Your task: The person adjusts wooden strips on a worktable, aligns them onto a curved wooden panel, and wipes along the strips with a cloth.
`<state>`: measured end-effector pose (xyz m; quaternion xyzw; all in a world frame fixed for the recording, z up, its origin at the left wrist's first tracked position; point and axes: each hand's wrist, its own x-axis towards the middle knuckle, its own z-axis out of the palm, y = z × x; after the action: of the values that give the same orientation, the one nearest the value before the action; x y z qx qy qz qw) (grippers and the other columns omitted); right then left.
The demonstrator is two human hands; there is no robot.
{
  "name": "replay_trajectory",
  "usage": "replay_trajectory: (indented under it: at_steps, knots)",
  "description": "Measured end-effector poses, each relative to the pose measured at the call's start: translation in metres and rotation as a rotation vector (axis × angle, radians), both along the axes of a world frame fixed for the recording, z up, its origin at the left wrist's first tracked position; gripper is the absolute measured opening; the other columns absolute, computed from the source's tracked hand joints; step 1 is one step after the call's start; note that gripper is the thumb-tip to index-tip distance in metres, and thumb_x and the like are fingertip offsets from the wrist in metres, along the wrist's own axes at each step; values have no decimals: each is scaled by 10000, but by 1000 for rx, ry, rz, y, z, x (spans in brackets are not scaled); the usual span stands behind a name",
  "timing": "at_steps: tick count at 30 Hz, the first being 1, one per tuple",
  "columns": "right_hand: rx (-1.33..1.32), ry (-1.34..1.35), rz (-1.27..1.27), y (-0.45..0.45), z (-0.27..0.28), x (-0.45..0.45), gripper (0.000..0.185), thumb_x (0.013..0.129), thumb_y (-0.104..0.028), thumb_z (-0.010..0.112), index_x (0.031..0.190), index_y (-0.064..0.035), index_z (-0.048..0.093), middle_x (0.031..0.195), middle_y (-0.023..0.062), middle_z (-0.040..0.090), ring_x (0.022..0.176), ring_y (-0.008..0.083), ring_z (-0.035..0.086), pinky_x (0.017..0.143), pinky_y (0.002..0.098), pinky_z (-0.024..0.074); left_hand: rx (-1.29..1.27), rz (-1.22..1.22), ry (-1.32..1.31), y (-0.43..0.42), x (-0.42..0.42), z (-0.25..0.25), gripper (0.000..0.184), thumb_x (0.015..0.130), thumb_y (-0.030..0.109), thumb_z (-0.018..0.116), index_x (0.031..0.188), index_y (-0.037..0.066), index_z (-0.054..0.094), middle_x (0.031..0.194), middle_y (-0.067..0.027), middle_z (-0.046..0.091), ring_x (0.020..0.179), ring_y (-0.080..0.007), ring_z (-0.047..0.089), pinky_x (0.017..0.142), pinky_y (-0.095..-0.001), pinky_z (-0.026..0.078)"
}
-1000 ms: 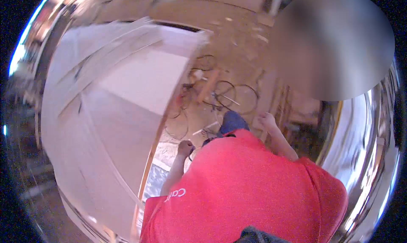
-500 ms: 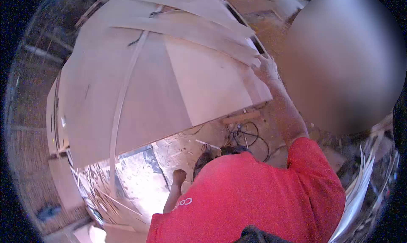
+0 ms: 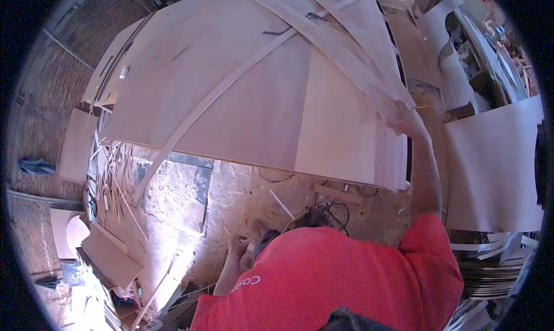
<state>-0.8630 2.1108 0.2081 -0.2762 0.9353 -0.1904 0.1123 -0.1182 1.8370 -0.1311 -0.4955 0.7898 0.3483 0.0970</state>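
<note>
Wide veneer strip [image 3: 340,58] on the broad sheet-topped table [image 3: 254,111], its near end at the right hand [image 3: 405,120].
The strip's long axis slants away forward and left from that hand, meeting a narrow strip [image 3: 219,90]; whether the right fingers pinch it, I cannot tell. The left hand [image 3: 238,245], well apart, hangs curled below the table's near edge, its grasp unclear.

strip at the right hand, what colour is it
The strip at the right hand looks pale pinkish tan, best seen in the head view.
</note>
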Motion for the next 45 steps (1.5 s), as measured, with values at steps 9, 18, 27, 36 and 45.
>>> replay_trajectory:
  at_steps: [9, 18, 27, 36, 45]
  knots:
    - [-650, -877, 89, -55, -88, 179, 736, 839, -473, 727, 1450, -131, 501, 1326, 160, 615, 1124, 310, 634, 900, 512, 531, 215, 106, 227, -75, 25, -5, 340, 801, 235, 694, 1073, 51, 782, 980, -206, 762, 947, -291, 747, 855, -420, 577]
    - [-1265, -2063, 320, -275, -52, 483, 804, 939, -635, 528, 1521, -94, 403, 1423, 216, 526, 1296, 348, 542, 1019, 548, 472, 510, 143, 659, -173, -10, 214, 352, 982, 322, 691, 1151, 16, 732, 877, -43, 688, 784, -123, 641, 750, -296, 549]
    - [-1099, -1962, 308, -353, -64, 549, 813, 945, -666, 557, 1537, -140, 375, 1503, 180, 480, 1310, 352, 541, 1000, 523, 484, 761, 551, 616, -199, 0, 297, 486, 963, 469, 688, 961, -18, 702, 791, -109, 697, 733, -208, 691, 671, -369, 585]
    - [-863, -1736, 166, -425, -77, 578, 715, 965, -611, 595, 1513, -196, 400, 1397, 58, 596, 1212, 242, 595, 958, 470, 488, -424, -166, 880, -230, -1, 352, 552, 750, 104, 857, 1258, -8, 671, 1256, -167, 676, 1151, -336, 666, 989, -392, 538]
    - [-557, -121, 457, -484, -21, 510, 687, 894, -329, 748, 1477, -76, 486, 1325, 204, 611, 1229, 424, 549, 1034, 528, 438, -570, -66, 843, -303, -8, 357, 354, 910, -21, 664, 1264, -23, 672, 1171, -216, 721, 1066, -360, 725, 851, -387, 601]
